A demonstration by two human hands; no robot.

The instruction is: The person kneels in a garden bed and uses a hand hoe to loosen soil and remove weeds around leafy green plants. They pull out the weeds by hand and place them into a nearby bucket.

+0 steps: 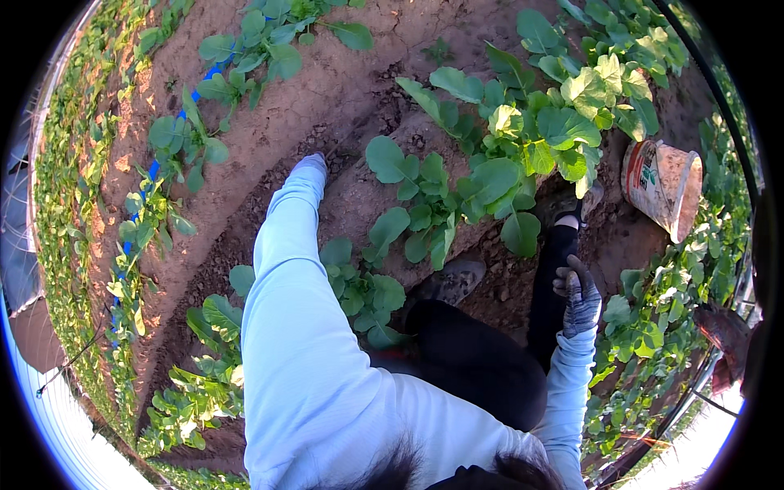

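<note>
My left arm, in a pale blue sleeve, stretches far forward over the bare soil. At its end my left hand in a light glove is down by the loose, crumbly soil of a furrow; its fingers are mostly hidden. Leafy green plants grow on the raised soil to its right. My right hand, in a grey glove with dark, soiled fingers, is beside my black-trousered leg. Its fingers are curled in, and whatever they may hold is hidden.
A dirty white bucket lies tilted at the right, past the plants. Along the left row runs a blue strip among young plants. A dark hose or pole curves down the right side. My shoe stands between plants.
</note>
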